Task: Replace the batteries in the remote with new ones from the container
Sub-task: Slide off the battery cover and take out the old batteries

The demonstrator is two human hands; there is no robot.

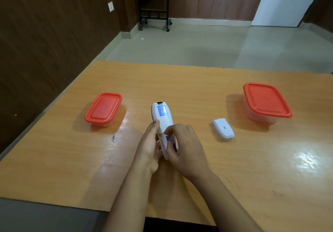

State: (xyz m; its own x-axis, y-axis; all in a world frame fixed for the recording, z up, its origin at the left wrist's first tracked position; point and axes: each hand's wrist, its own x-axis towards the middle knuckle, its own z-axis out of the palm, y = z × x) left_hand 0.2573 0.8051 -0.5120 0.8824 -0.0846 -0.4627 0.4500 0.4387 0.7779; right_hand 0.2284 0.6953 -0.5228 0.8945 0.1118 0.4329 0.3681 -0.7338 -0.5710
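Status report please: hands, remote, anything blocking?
Left hand grips remote; right hand fingers at open battery bay. Cover off, on table. Nothing blocking.

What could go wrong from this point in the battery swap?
The right hand is prying at a battery in the remote, which the left hand holds off the table; a freed battery might drop or roll. Both containers are lidded, so reaching new batteries needs a free hand.
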